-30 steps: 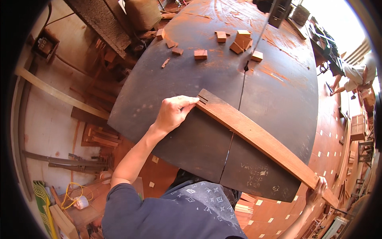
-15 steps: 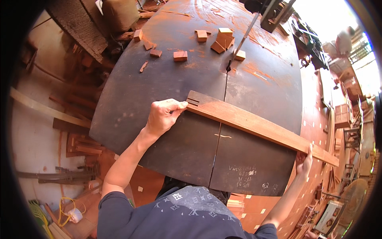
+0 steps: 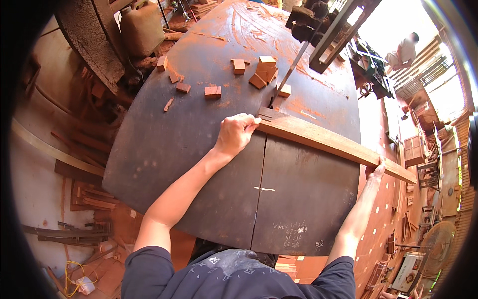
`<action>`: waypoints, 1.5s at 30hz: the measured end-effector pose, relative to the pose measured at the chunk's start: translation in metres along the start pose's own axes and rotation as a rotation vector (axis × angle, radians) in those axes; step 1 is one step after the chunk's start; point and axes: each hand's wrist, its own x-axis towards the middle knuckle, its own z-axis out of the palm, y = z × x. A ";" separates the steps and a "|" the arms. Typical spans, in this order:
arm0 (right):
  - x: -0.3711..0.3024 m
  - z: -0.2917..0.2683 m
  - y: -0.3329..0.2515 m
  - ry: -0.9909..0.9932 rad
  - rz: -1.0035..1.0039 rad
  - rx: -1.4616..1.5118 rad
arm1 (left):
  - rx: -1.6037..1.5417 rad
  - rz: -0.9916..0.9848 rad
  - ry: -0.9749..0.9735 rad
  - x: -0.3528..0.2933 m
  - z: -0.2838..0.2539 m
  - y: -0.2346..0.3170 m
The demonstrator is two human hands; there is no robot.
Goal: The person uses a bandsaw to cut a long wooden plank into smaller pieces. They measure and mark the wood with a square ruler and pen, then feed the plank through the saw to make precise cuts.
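Note:
A long reddish-brown wooden beam lies slantwise over the dark metal saw table, its far-right end jutting past the table's edge. Two narrow parallel slots are cut in its left end. My left hand pinches that slotted end between thumb and fingers. Farther along, my right hand grips the beam near its other end, with some fingers hidden beneath. Just beyond the slotted end stands the thin bandsaw blade, which runs down into the table's slot.
Several small wood blocks and orange sawdust lie beyond my left hand. The saw's dark blade guide hangs over the far side. A tan plastic jerrycan stands at far left, a round fan at lower right. Another person is in the background.
Both hands have carried the beam away from me across the table. Its slotted end has moved right, close to the blade. The head view has shifted slightly.

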 end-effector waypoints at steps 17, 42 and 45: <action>-0.010 0.030 0.034 -0.085 -0.097 0.002 | -0.059 -0.061 -0.019 0.010 0.016 -0.017; 0.009 0.015 0.033 -0.098 -0.088 -0.081 | -0.066 -0.084 -0.020 0.016 0.019 -0.026; 0.013 0.013 0.034 -0.132 -0.076 -0.070 | -0.065 -0.092 -0.017 0.015 0.020 -0.028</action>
